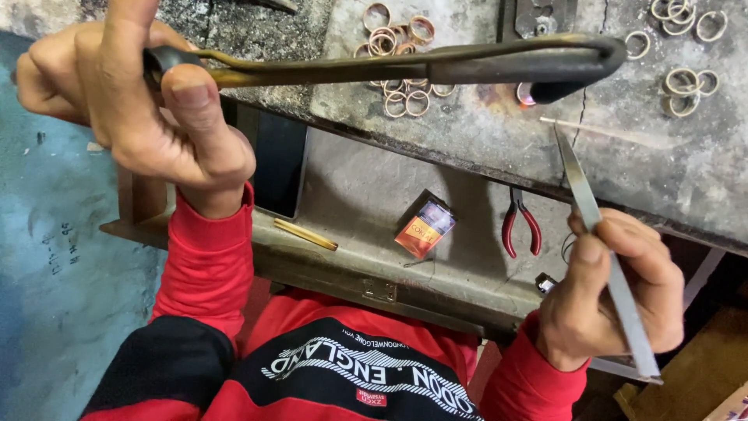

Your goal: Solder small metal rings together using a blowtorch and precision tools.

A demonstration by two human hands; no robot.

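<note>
Closest to the camera, red sleeves with a black chest panel fill the bottom of the view. The right hand (612, 292) is clenched around long steel tweezers (604, 249), thumb pressed flat along the blade, and the tips reach up and away to a thin pale rod (600, 132) lying on the grey stone surface (467, 140); the tips sit right at the near end of that rod, though I cannot tell if they actually pinch it. Up on the other side, the left hand (132, 101) is wrapped tight on the dark grip of a torch-like metal tool (405, 68), thumb bent over the handle, and the long brass-coloured tube runs across the frame to a black curved nozzle (576, 66) hanging just above the surface, near the rod. A small pinkish glow shows just under that nozzle.

Between the hands, lower down, there's a worn tray shelf (351, 226) under the surface edge. On it: a slim wooden stick (305, 234), a small orange and red box (425, 228), and red-handled pliers (520, 226) lying flat, all well apart from one another.

Farther off, on the surface, a heap of thin metal rings (401, 58) lies behind the tube, and more rings (686, 47) sit scattered in loose clusters at the far right.
</note>
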